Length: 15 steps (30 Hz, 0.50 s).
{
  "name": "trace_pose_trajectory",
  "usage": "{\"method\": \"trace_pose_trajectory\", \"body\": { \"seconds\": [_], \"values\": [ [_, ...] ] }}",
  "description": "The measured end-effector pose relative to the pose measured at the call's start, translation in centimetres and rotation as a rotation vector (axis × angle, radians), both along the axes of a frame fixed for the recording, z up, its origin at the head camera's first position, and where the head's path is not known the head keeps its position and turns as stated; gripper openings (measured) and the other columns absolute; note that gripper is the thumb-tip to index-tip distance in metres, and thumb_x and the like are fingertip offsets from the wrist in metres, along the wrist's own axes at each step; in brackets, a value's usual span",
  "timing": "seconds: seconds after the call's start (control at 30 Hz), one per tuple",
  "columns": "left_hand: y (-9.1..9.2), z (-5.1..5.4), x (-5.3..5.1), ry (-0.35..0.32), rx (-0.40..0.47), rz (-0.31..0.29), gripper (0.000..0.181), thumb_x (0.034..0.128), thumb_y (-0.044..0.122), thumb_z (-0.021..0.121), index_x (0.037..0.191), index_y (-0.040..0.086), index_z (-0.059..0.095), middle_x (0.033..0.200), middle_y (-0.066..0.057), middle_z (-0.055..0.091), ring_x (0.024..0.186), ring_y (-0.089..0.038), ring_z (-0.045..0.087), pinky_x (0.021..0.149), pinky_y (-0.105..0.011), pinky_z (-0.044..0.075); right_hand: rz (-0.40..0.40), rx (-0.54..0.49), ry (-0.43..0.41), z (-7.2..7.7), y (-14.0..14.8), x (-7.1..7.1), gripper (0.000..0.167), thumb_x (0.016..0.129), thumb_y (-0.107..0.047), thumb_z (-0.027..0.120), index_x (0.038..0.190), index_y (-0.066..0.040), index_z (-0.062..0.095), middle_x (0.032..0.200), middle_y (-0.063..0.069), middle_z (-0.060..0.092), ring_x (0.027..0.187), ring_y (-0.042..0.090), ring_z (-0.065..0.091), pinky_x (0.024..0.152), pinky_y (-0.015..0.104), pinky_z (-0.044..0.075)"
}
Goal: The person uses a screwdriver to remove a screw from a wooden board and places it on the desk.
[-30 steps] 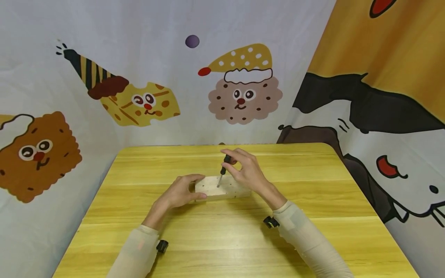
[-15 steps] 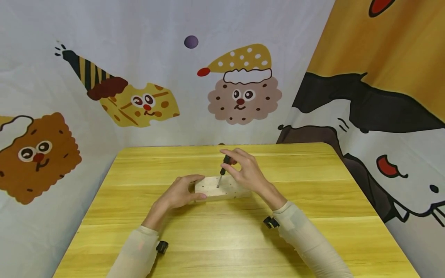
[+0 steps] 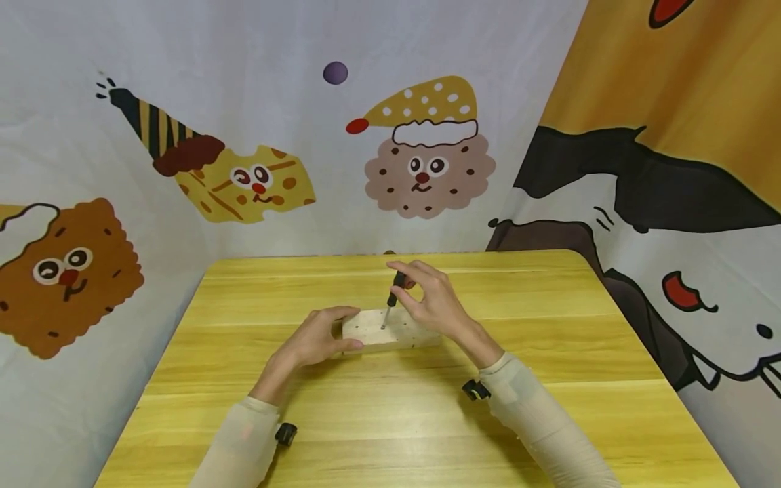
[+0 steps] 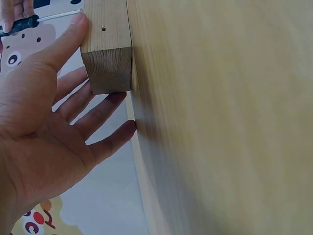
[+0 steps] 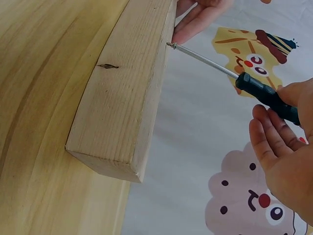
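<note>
A pale wooden block [image 3: 369, 333] with several small dark holes in its top lies lengthwise on the table. My left hand [image 3: 314, 337] holds its left end, thumb on the near side and fingers on the far side; the left wrist view shows the thumb along the edge of the block [image 4: 108, 66]. In my right hand [image 3: 438, 299], the thumb and fingers grip the dark handle of a screwdriver [image 5: 258, 90]. Its metal shaft slants down, and the tip meets a small screw [image 5: 171, 45] at the block's top face.
The yellow wood-grain table [image 3: 390, 420] extends around the block on all sides. Behind it hangs a white curtain [image 3: 268, 54] printed with cartoon food figures. A dark clip [image 3: 285, 434] sits on the left sleeve, another clip [image 3: 476, 390] on the right.
</note>
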<state>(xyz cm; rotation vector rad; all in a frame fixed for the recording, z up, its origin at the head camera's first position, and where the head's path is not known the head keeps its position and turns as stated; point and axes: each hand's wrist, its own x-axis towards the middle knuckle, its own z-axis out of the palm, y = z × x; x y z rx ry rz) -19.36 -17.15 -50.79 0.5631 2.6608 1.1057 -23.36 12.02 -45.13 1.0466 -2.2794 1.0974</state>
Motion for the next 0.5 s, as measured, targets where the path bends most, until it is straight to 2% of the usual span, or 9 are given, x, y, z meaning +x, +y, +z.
{"method": "trace_pose_trajectory", "body": {
  "seconds": [0.37,0.5],
  "values": [
    [0.02,-0.27,-0.07,0.004,0.003,0.004,0.077,0.0977,0.042,0.091,0.161,0.008,0.062,0.166,-0.015,0.063,0.156,-0.04,0.059,0.13,-0.061,0.05,0.02,0.006,0.009,-0.01,-0.36,-0.11,0.046,0.102,-0.008,0.084,0.146,-0.001,0.074,0.106,0.011,0.076,0.091,0.023,0.075,0.079,0.034,0.065],
    [-0.02,-0.22,-0.13,-0.001,0.006,0.012,0.077,0.0976,0.04,0.091,0.161,0.008,0.062,0.165,-0.015,0.064,0.155,-0.04,0.06,0.129,-0.062,0.05,0.019,-0.004,0.013,0.14,-0.46,-0.17,0.044,0.101,-0.008,0.086,0.144,-0.002,0.075,0.103,0.011,0.075,0.09,0.022,0.073,0.076,0.041,0.067]
  ]
}}
